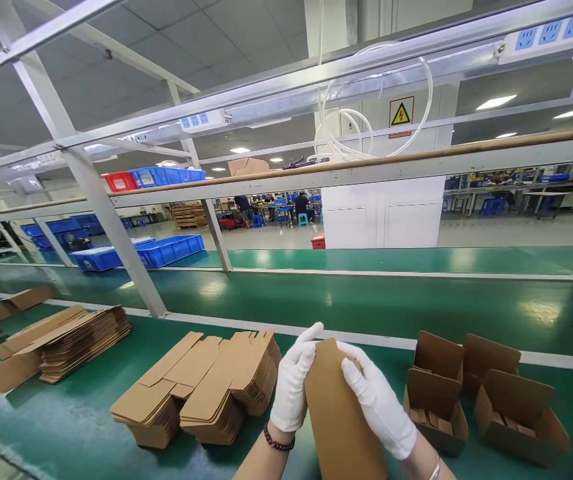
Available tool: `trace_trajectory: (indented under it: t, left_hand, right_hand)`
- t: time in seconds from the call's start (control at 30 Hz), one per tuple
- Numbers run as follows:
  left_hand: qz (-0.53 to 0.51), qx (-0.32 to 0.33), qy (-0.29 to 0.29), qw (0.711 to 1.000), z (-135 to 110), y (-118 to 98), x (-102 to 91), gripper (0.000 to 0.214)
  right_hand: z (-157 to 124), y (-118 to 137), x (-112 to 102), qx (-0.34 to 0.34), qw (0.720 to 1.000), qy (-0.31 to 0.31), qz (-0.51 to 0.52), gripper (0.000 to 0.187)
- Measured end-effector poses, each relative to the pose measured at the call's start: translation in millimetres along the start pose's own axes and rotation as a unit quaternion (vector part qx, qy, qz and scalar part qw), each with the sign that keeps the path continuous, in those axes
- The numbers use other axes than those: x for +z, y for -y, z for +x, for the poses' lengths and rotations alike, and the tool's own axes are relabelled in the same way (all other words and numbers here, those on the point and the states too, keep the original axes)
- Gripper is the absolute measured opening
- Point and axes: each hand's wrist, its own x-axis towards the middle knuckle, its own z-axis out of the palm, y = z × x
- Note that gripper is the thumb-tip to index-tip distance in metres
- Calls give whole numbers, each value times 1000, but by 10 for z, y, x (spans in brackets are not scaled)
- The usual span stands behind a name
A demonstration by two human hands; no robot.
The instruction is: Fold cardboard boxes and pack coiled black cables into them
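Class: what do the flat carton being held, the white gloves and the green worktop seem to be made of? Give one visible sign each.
Flat carton: brown cardboard, matte; dull plain surface, cut flap edge.
Gloves: white fabric, probably cotton; soft creases, no shine.
Worktop: smooth green, glossy, perhaps plastic belting or coating; it mirrors lights.

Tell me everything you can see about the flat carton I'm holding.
The carton is plain brown cardboard, unprinted, folded flat, with a narrower tab at its top. It stands roughly upright, above the green bench. The gloved left hand clasps its left edge; the gloved right hand lies over its upper right edge. Its lower end runs out of frame.
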Motion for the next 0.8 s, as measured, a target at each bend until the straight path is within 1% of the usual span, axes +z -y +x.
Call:
trace_trajectory:
  t: [0.07, 0.13, 0.2, 0.23, 0.3, 0.37, 0.43, 0.5, 0.57, 0.67, 0.73, 0.8]
  left_hand:
    - [-49, -44, 29, 997, -38, 62, 29, 54]
    - [-104, -90, 43, 990, -100, 129, 52, 60]
    - [-110, -105, 19, 988, -173, 184, 48, 62]
    - [-86, -89, -8, 992, -207, 203, 34, 63]
    - [-7, -27, -54, 998, -260, 225, -6, 63]
    - [58, 20, -58, 996, -287, 230, -45, 63]
    - [76, 26, -42, 996, -296, 226, -66, 64]
    - [69, 20, -43, 996, -305, 218, -62, 65]
    - [60, 24, -65, 996, -324, 218, -46, 65]
    - [82, 53, -102, 990, -355, 253, -37, 61]
    - [122, 88, -123, 981, -359, 298, -52, 58]
    - [151, 117, -135, 972, -345, 346, -73, 56]
  right_hand:
    - [12, -29, -10, -11, 999, -46, -19, 46]
    - [20, -71, -7, -39, 995, -76, -51, 43]
    - [24, -120, 13, -70, 989, -93, -85, 40]
    - [25, -144, 28, -83, 986, -103, -99, 39]
    - [24, -187, 60, -103, 979, -127, -120, 38]
    - [14, -214, 88, -122, 974, -136, -133, 38]
    - [-8, -218, 109, -136, 972, -126, -142, 36]
    - [-42, -198, 119, -150, 972, -99, -152, 38]
    - [-76, -163, 116, -158, 972, -59, -164, 43]
    - [-108, -116, 100, -140, 972, -10, -187, 52]
    - [-113, -115, 98, -126, 972, -1, -199, 51]
    - [-110, -144, 112, -135, 970, -10, -201, 43]
